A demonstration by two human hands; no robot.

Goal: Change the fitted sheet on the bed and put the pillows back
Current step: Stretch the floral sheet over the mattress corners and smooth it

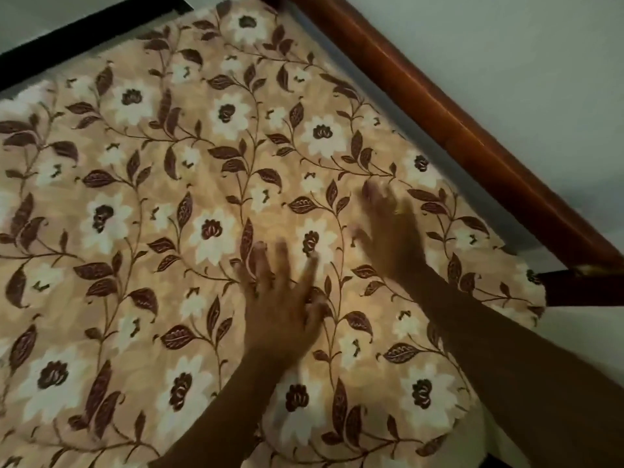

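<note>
**A:** Entry one, the task's thing?

**B:** Fitted sheet (141, 204), tan with white flowers and brown leaves. Location: spread over the bed (584, 287), covering the mattress from the near edge to the far left, and wrapped round the mattress corner (530, 292) at the right. It lies mostly flat, with faint ripples only.

**A:** Handling?

**B:** Judged light, soft and limp, with no stiffness of its own. It would likely bunch under a sideways push and creep over the mattress. Not fragile. Best taken at the hem or a corner pocket, where the cloth gathers. The flat top offers nothing to pinch, only to press and stroke.

**A:** Entry two, left grip?

**B:** Left grip (280, 312): a bare hand, fingers straight and spread, palm down on the sheet, holding nothing. It sits near the middle of the view.

**A:** Right grip?

**B:** Right grip (391, 238): likewise flat and splayed, with nothing in it. It is laid on the sheet farther off, to the right of the left one and apart from it. Both are blurred, so fine fingertip contact cannot be read.

**A:** Sheet relative to the grips?

**B:** Beneath both, and it runs well beyond them on every side, most to the left. The hem does not show.

**A:** Surroundings?

**B:** Wooden rail (439, 106) at the right, running near to far just beside the sheet's edge. A pale surface (523, 55) lies beyond it; whether wall or floor cannot be told. Pillows: none in view.
</note>
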